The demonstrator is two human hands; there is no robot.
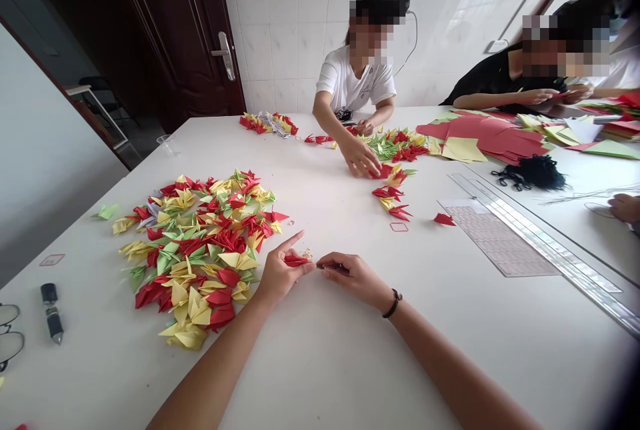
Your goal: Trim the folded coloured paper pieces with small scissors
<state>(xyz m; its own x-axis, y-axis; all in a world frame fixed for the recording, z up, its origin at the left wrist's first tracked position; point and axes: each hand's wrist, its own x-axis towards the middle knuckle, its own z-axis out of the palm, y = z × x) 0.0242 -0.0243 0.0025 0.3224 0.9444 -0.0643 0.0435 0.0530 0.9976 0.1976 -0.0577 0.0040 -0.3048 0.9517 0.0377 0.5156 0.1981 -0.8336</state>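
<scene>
My left hand pinches a small red folded paper piece just above the white table, its index finger stretched out. My right hand, with a dark band at the wrist, is closed in a pinch on a thin dark thing I cannot make out, its tip touching the red piece. A large heap of red, yellow and green folded paper pieces lies just left of my left hand.
Across the table a person in a white shirt reaches into another pile of folded pieces. A second person in black sits at far right by red and yellow paper sheets. A long ruler, black yarn, a marker and glasses lie around.
</scene>
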